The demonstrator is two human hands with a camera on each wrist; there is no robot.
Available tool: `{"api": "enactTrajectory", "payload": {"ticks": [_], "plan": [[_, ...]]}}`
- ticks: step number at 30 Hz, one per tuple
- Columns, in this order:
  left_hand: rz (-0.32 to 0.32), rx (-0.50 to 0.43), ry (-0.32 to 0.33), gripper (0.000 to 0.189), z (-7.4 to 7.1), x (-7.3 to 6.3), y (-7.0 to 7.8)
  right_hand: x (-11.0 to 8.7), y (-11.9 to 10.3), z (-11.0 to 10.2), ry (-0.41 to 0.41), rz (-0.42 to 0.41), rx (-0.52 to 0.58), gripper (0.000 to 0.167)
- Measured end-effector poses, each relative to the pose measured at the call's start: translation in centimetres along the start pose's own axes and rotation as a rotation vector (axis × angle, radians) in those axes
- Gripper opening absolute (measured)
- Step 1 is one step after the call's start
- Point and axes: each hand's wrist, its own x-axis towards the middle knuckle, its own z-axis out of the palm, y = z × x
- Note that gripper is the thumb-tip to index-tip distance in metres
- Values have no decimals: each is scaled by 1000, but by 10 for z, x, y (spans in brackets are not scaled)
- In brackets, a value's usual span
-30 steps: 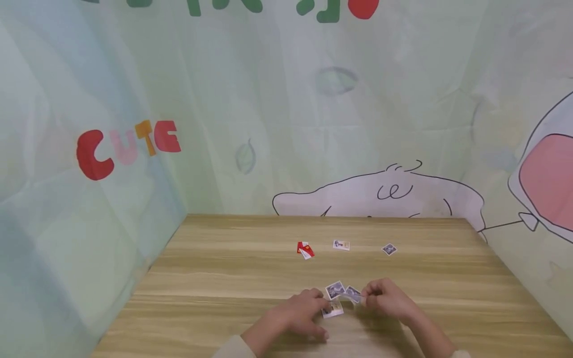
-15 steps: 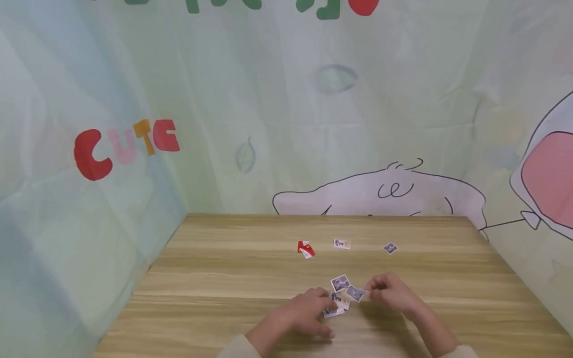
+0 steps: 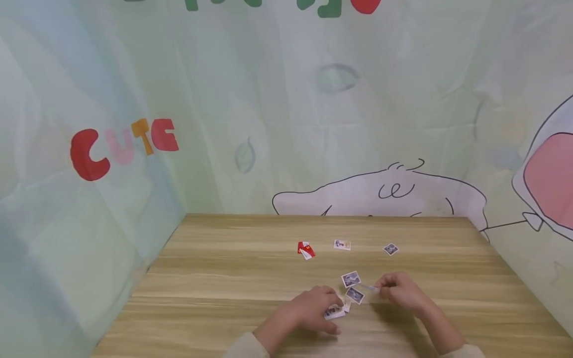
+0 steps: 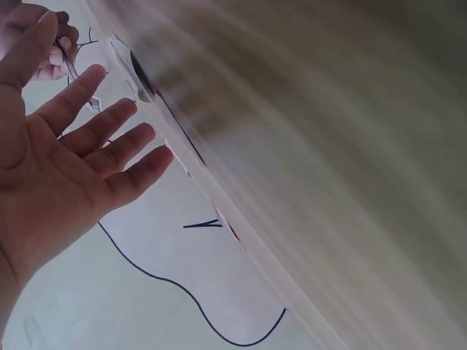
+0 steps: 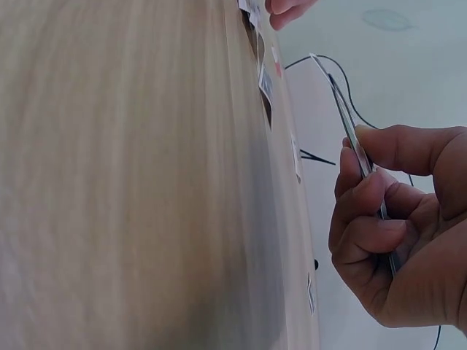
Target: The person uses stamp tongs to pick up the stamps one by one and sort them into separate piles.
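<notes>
In the head view my right hand (image 3: 400, 291) pinches a pair of thin tweezers (image 3: 368, 287); the right wrist view shows the tweezers (image 5: 350, 124) between thumb and fingers. Their tip points left, right at a small white-edged picture card (image 3: 351, 279). Just below lies a second grey picture card (image 3: 355, 295). My left hand (image 3: 315, 311) has its fingers spread over a pale printed card (image 3: 334, 313) and partly hides it. Another pale card (image 3: 346, 305) shows beside those fingertips. In the left wrist view the left hand (image 4: 80, 157) holds nothing.
Farther back on the wood-grain table (image 3: 224, 268) lie several red and white cards (image 3: 306, 250) overlapping, a pale printed card (image 3: 342, 244) and a grey picture card (image 3: 391, 249). A printed cloth (image 3: 291, 124) hangs behind the table and along its sides.
My right hand has moved right and slightly up with the tweezers. The top picture card has shifted right and up. The left hand has slid slightly right.
</notes>
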Motion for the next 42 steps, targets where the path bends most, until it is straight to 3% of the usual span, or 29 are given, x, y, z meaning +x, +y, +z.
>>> {"api": "enactTrajectory", "payload": {"ticks": [8,15,22,33,42], "plan": [[13,3,15,50,1,10,2,1,7,-10,48,63,9,15],[34,-14,22,50,1,16,6,1,13,-19,64,71,38,17],[33,33,27,51,6,22,8,0,17,-24,106,113,55,20],[39,32,19,51,8,27,14,-1,31,-34,180,212,71,18],[32,44,-1,54,8,29,17,2,35,-43,205,227,113,20]]}}
